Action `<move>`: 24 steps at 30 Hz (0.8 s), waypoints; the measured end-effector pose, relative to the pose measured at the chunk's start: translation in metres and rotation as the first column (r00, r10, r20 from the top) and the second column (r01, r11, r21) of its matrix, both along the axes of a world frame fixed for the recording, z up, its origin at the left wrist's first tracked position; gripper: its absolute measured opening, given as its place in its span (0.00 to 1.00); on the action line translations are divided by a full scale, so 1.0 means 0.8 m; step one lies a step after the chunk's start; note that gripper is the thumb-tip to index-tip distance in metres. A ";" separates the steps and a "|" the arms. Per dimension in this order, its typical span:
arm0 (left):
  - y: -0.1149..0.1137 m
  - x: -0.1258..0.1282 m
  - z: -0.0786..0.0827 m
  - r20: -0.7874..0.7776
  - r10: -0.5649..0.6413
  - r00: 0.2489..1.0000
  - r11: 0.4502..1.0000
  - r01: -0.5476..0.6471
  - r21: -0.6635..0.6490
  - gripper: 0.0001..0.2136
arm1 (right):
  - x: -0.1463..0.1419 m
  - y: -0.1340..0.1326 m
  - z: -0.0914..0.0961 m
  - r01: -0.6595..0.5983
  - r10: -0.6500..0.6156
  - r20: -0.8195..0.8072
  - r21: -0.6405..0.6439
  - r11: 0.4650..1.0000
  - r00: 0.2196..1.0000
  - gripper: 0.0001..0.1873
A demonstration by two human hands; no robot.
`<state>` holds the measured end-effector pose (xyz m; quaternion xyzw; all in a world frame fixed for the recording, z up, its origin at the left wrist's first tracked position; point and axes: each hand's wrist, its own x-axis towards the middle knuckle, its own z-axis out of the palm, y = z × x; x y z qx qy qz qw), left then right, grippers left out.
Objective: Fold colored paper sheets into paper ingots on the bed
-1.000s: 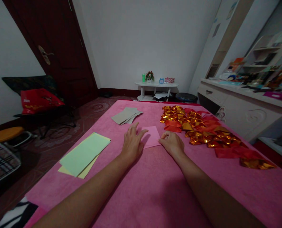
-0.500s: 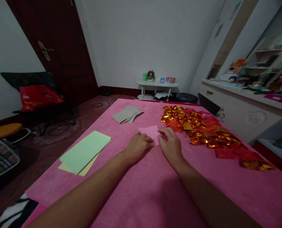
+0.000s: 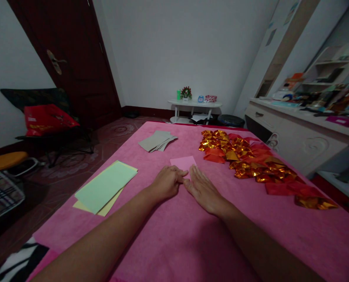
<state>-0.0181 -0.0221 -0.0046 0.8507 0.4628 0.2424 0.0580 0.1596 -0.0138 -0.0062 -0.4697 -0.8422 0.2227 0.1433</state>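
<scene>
A small sheet of pink paper (image 3: 184, 161) lies on the pink cloth in front of me, its near part covered by my hands. My left hand (image 3: 169, 181) is closed, its fingers curled at the paper's near left edge and one finger stretched along that edge. Flat against the paper's right side rests my right hand (image 3: 203, 188), its fingers straight and the thumb apart, close to the left fingertips. Whether the paper is folded under the hands I cannot tell.
Green and yellow paper sheets (image 3: 107, 186) lie to the left. Beyond them is a fanned stack of grey paper (image 3: 157, 141). Rows of gold and red folded foil pieces (image 3: 239, 156) cover the right side of the pink cloth (image 3: 174, 235). A white side table (image 3: 195, 104) stands at the wall.
My right hand has flattened and slid left and nearer over the paper. My left hand has curled and moved slightly nearer. Both hands now meet at the near edge.
</scene>
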 end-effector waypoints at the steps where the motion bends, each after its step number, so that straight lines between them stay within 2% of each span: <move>1: 0.000 -0.002 -0.003 0.056 0.000 0.998 1.000 0.000 -0.005 0.16 | 0.006 0.005 -0.002 0.055 -0.055 0.014 0.021 0.998 0.998 0.41; 4: 0.004 -0.006 -0.013 0.245 0.021 0.969 0.999 -0.014 -0.028 0.17 | 0.018 0.019 -0.008 0.218 -0.215 -0.039 0.106 0.970 0.976 0.36; 6: 0.005 -0.007 -0.016 0.328 0.041 0.944 0.999 -0.028 -0.043 0.16 | 0.021 0.027 -0.011 0.265 -0.243 -0.135 0.172 0.949 0.960 0.36; 8: 0.005 -0.006 -0.016 0.356 0.036 0.934 0.999 -0.021 -0.048 0.15 | 0.023 0.034 -0.013 0.296 -0.249 -0.242 0.183 0.938 0.938 0.36; 12: 0.002 -0.003 -0.010 0.355 0.017 0.935 0.999 0.001 -0.050 0.14 | 0.022 0.044 -0.016 0.334 -0.291 -0.429 0.026 0.942 0.855 0.35; 14: 0.001 -0.002 -0.006 0.384 0.016 0.923 0.999 -0.002 -0.037 0.15 | 0.022 0.047 -0.017 0.304 -0.297 -0.574 -0.087 0.949 0.763 0.32; 15: 0.002 -0.001 -0.004 0.423 0.034 0.905 0.999 -0.030 -0.017 0.14 | 0.021 0.048 -0.016 0.279 -0.299 -0.660 -0.140 0.950 0.689 0.31; 17: 0.004 0.001 0.000 0.569 0.124 0.813 0.986 -0.165 0.022 0.12 | 0.021 0.047 -0.013 0.237 -0.306 -0.809 -0.212 0.948 0.502 0.28; 19: 0.007 0.005 0.004 0.753 0.214 0.622 0.954 -0.299 -0.024 0.09 | 0.019 0.044 -0.007 0.222 -0.300 -0.891 -0.234 0.947 0.341 0.27; 20: 0.009 0.008 0.005 0.823 0.241 0.515 0.948 -0.307 -0.085 0.13 | 0.017 0.042 -0.003 0.224 -0.295 -0.912 -0.236 0.946 0.286 0.26; 22: 0.009 0.016 0.007 0.891 0.266 0.367 0.961 -0.168 -0.218 0.23 | 0.013 0.036 0.004 0.232 -0.287 -0.931 -0.234 0.944 0.227 0.26; 24: 0.005 0.026 0.010 0.899 0.265 0.348 0.951 0.057 -0.303 0.25 | 0.008 0.030 0.009 0.237 -0.283 -0.936 -0.232 0.943 0.209 0.25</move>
